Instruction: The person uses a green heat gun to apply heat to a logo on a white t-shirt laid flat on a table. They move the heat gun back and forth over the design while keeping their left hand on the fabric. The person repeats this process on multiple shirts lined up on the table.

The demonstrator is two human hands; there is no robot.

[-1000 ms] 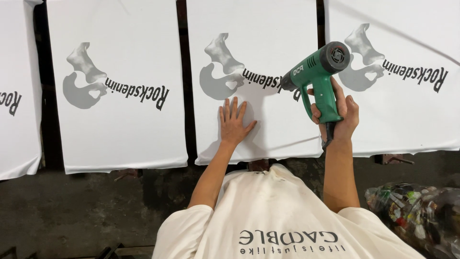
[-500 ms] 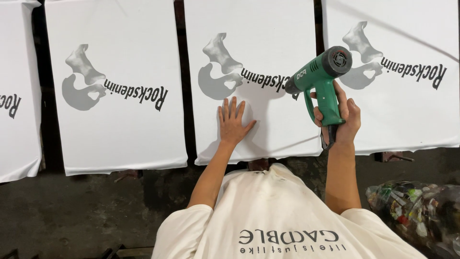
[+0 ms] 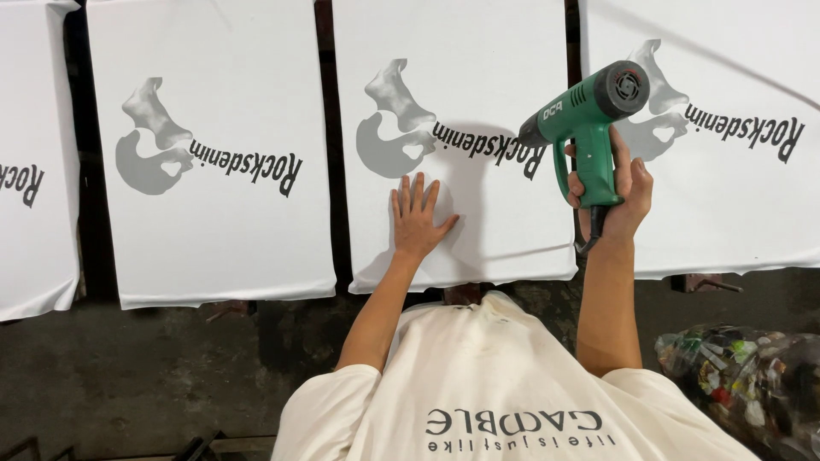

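1. The right hand [image 3: 617, 195] was clenched around the grip of a green heat gun [image 3: 591, 118] and held it up above the boards, with the dark nozzle pointing left and down toward the end of the black lettering on the middle white shirt [image 3: 453, 141].
2. The black cord of the heat gun came out below the fist, near the wrist.
3. The left hand [image 3: 417, 219] lay flat and released on the same middle shirt, fingers spread, just under the grey print [image 3: 393, 119]; it held nothing.
4. The body of the heat gun covered the gap between the middle shirt and the right white shirt [image 3: 726, 196], and its rear end hid a part of the grey print on that shirt.
5. A left white shirt [image 3: 213, 162] with the same print lay beside the middle one, with a dark gap between them, and a further shirt [image 3: 34, 171] was cut by the left edge.
6. Near the right elbow, on the dark floor [image 3: 154, 376], stood a clear bag of mixed waste [image 3: 752, 384].
7. The person's own cream shirt [image 3: 504, 384] filled the lower middle of the view.
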